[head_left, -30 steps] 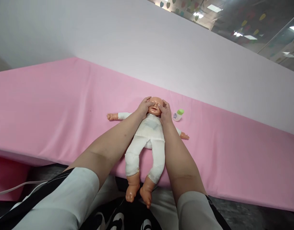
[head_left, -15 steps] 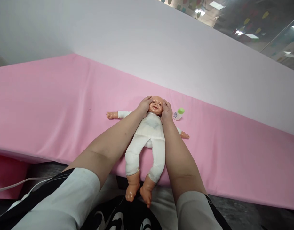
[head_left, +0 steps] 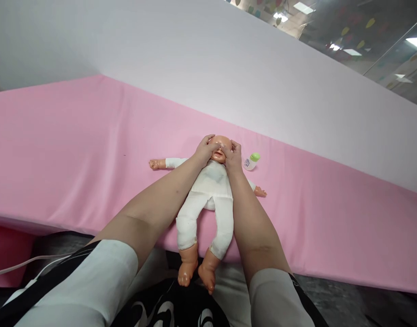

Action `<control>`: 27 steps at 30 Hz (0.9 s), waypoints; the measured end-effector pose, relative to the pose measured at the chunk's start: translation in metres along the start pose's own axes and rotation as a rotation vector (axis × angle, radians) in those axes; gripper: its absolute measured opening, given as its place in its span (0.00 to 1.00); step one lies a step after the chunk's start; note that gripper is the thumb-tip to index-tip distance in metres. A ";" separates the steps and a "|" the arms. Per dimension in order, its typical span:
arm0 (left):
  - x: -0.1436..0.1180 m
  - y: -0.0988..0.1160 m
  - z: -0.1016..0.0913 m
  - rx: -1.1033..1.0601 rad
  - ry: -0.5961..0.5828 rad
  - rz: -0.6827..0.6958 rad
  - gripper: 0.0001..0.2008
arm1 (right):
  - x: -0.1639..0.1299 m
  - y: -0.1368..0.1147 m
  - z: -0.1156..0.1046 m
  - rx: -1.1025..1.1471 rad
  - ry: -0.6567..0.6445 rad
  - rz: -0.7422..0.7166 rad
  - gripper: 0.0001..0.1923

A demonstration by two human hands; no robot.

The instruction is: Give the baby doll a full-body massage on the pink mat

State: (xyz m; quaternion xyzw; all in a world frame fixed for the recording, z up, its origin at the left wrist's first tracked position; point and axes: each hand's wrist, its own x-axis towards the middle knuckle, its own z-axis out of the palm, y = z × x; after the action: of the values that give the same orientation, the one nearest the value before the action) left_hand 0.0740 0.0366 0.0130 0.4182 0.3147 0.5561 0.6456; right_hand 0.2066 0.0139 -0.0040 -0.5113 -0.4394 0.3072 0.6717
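Note:
A baby doll [head_left: 213,179] with a white cloth body lies on its back, its feet toward me. My left hand [head_left: 206,151] wraps the left side of its head, and my right hand [head_left: 233,155] wraps the right side. Both thumbs lie across the doll's face beside the nose and cover the eyes. The other fingers curl around the sides of the head, partly hidden. The doll's mouth and forehead stay visible between my hands. To the right of my right hand is a small clear bottle [head_left: 250,163] with a green cap.
The doll rests on a pink padded bench [head_left: 317,213], its feet hanging over the front edge. A white wall [head_left: 194,63] rises behind, with a glass panel [head_left: 358,36] at upper right. A pale cable [head_left: 31,260] runs at lower left.
My thumbs have moved inward from the sides of the doll's head onto its face, over the eyes. Both hands stay around the head. The bottle has not been moved.

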 end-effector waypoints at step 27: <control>-0.029 0.011 -0.033 0.951 -0.089 0.391 0.28 | -0.033 -0.017 -0.028 -0.617 -0.161 -0.143 0.45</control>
State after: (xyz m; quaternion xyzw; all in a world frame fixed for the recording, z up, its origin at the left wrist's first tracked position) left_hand 0.0350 0.0152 0.0062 0.7397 0.4210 0.4434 0.2810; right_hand 0.2169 -0.0313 0.0004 -0.6325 -0.5984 0.1509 0.4681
